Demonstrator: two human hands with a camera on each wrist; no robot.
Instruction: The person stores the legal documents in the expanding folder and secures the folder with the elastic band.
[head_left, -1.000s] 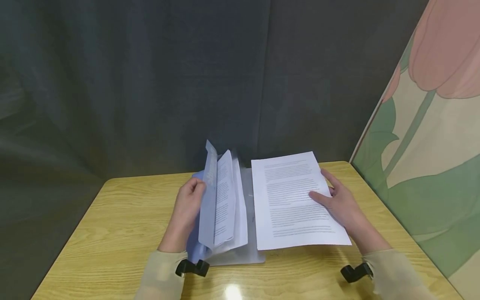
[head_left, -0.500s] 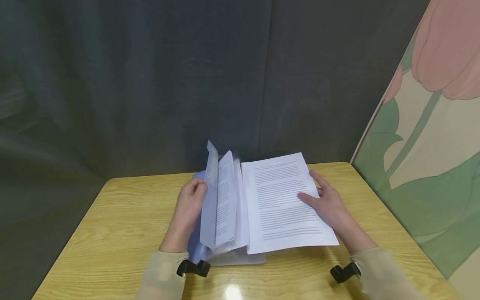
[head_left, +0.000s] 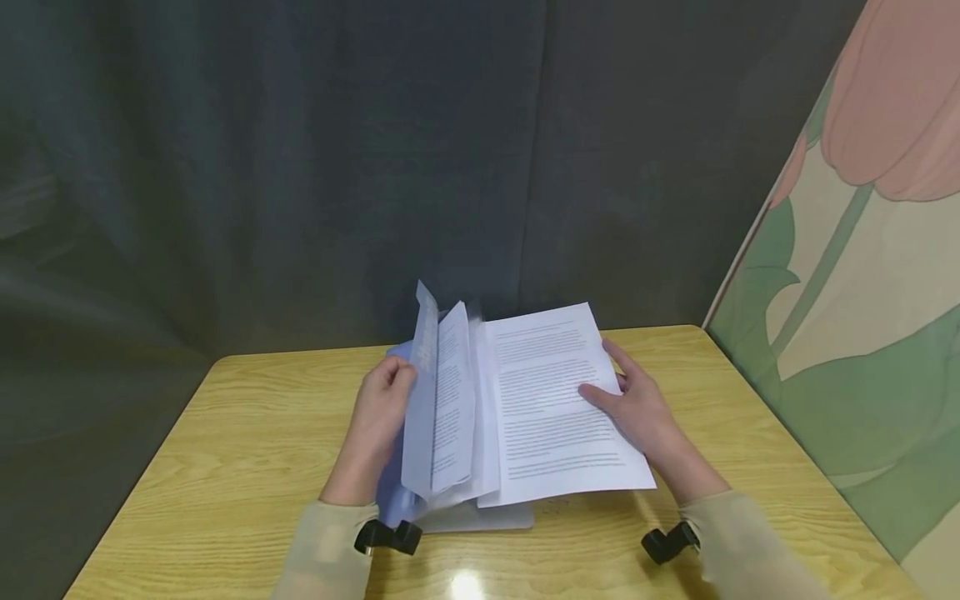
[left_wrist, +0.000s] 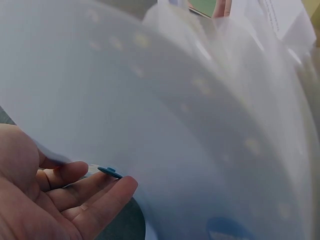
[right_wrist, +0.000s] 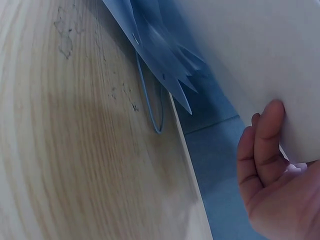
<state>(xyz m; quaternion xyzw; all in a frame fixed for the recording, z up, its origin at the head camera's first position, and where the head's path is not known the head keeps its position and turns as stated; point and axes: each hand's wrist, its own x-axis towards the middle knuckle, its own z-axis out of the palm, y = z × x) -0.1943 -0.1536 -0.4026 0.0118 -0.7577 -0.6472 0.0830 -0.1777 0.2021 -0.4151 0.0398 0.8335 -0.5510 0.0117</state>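
Note:
A translucent blue document folder [head_left: 420,417] stands partly open on the table, with printed sheets [head_left: 453,400] fanned inside it. My left hand [head_left: 384,404] pinches the edge of its raised front flap; in the left wrist view the left hand [left_wrist: 75,195] has its fingers by a small blue fastener [left_wrist: 110,172] at that edge. My right hand [head_left: 633,408] holds a printed sheet of paper [head_left: 555,408] by its right side, thumb on top and fingers beneath. The sheet's left edge overlaps the folder's opening. In the right wrist view the paper's underside [right_wrist: 270,50] shows.
The wooden table [head_left: 225,467] extends on both sides. A thin blue elastic loop [right_wrist: 159,127] hangs from the folder near the table's edge. Behind stands a dark curtain [head_left: 375,167]; a flower-patterned panel [head_left: 870,333] is at the right.
My right hand has moved left with the sheet, from apart from the folder's papers to overlapping the folder's opening. The left hand has stayed nearly still, keeping the flap raised.

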